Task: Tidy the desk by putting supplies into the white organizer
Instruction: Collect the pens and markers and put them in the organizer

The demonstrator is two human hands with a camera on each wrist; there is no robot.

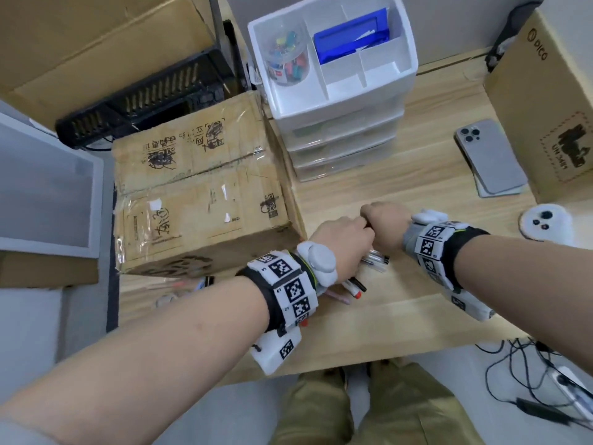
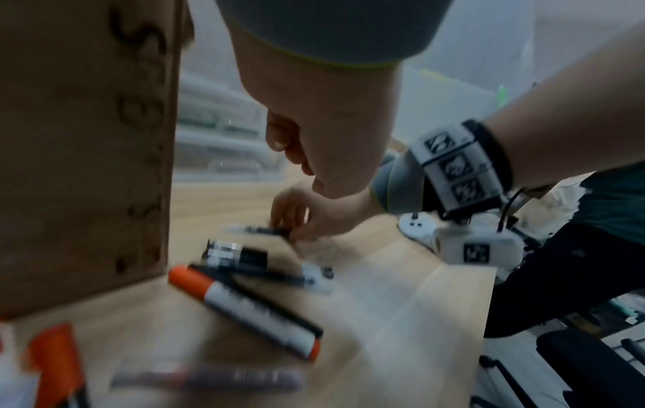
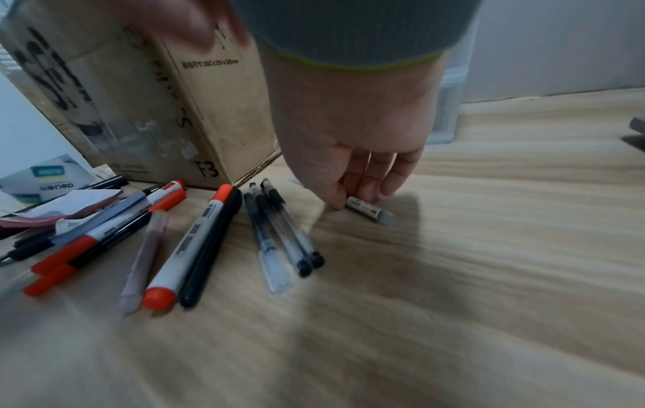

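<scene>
The white organizer (image 1: 340, 107) stands at the back of the desk; its top tray holds a clear jar of clips (image 1: 287, 56) and a blue box (image 1: 351, 40). Loose pens (image 1: 375, 260) lie near the front edge. The right wrist view shows several clear gel pens (image 3: 279, 243), an orange-capped marker (image 3: 188, 248), a black pen (image 3: 209, 248) and a pink pen (image 3: 143, 259). My right hand (image 1: 382, 220) pinches one clear pen (image 3: 370, 211) that lies on the desk. My left hand (image 2: 314, 138) hovers above the pens, fingers curled, with nothing seen in it.
A taped cardboard box (image 1: 199, 187) stands right beside the pens on the left. A grey phone (image 1: 491, 159), a white controller (image 1: 545, 221) and a brown carton (image 1: 552, 101) sit at the right. Sticky notes (image 3: 69, 204) and more markers lie at the far left.
</scene>
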